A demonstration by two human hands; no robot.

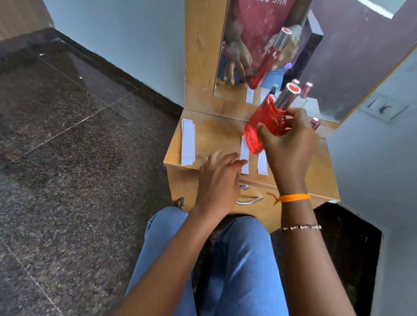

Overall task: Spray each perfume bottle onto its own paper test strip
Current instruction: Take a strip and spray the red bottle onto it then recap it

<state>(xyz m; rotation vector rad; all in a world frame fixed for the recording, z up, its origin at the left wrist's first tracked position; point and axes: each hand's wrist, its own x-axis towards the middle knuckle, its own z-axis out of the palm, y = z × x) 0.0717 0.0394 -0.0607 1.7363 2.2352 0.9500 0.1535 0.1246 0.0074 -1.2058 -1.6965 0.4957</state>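
My right hand [288, 143] grips a red glass perfume bottle [261, 127] with a silver cap, held tilted above the small wooden dresser top [219, 134]. Two white paper strips lie side by side under it: one strip [245, 150] by my left fingertips, the other strip [262, 164] partly behind my right wrist. My left hand [219, 180] hovers with fingers apart at the dresser's front edge, holding nothing. A stack of spare strips [188, 141] lies at the far left of the top. Pink-capped bottles [314, 123] stand at the back right, mostly hidden by my hand.
A mirror [260, 38] in a wooden frame rises behind the dresser top and reflects the bottles and hands. A drawer with a metal handle [249, 200] is under the front edge. Dark stone floor lies to the left, walls close on the right.
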